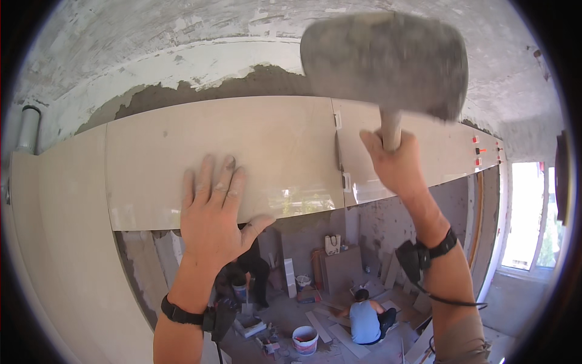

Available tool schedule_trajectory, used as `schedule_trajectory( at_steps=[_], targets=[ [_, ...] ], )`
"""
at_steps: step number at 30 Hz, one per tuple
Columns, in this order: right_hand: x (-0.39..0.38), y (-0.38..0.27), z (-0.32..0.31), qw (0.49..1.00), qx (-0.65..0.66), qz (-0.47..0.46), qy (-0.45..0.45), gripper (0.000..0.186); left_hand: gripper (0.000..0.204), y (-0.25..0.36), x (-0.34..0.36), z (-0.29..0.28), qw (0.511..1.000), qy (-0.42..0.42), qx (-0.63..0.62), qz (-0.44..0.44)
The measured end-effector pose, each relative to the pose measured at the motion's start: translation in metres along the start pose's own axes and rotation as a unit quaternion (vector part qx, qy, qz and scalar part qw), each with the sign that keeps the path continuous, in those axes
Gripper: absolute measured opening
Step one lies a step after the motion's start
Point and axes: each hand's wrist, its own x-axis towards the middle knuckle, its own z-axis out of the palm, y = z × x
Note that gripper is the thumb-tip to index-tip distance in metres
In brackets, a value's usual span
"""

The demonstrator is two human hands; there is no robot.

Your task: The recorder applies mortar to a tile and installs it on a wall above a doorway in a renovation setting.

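Observation:
My left hand [212, 212] lies flat with its fingers spread on a large glossy beige wall tile [285, 145]. My right hand [400, 167] grips the wooden handle of a rubber mallet [385, 64], whose big dark grey head is raised close to the camera and slightly blurred. The head covers part of the wall behind it. White tile clips [346, 182] sit in the joint between this tile and a second beige tile [370, 142] to its right.
Red tile clips [477, 139] mark a joint farther right. Rough mortar [260, 79] shows above the tiles. Below, a person [366, 318] crouches on the floor near a white bucket [305, 341]; another person [253, 270] is partly hidden. A window [522, 215] stands at right.

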Motion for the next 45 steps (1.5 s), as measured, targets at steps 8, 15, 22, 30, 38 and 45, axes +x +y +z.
schedule_trajectory(
  at_steps=[8,15,22,30,38,45],
  targets=[
    [0.059,-0.022,0.013,0.98,-0.086,0.156,-0.088,0.042,0.075,0.003,0.003,0.005,1.0,0.018,-0.015,-0.008],
    [0.053,-0.003,0.038,0.98,-0.171,0.034,-0.092,0.026,0.08,0.0,0.0,0.004,1.0,0.004,-0.012,-0.007],
    [0.051,-0.01,0.031,0.989,-0.098,0.081,-0.07,0.024,0.08,0.0,0.004,0.0,1.0,0.004,-0.002,0.003],
    [0.026,-0.007,-0.038,0.968,0.068,0.182,-0.161,0.044,0.08,0.003,0.002,-0.006,0.999,-0.025,0.026,0.006],
    [-0.057,0.032,-0.096,0.809,0.475,0.3,-0.174,0.055,0.079,0.021,0.007,-0.01,0.992,-0.1,0.083,-0.007],
    [-0.058,0.074,-0.117,0.867,0.397,0.231,-0.194,0.056,0.074,0.031,0.02,-0.018,0.988,-0.126,0.084,-0.021]
  ],
)
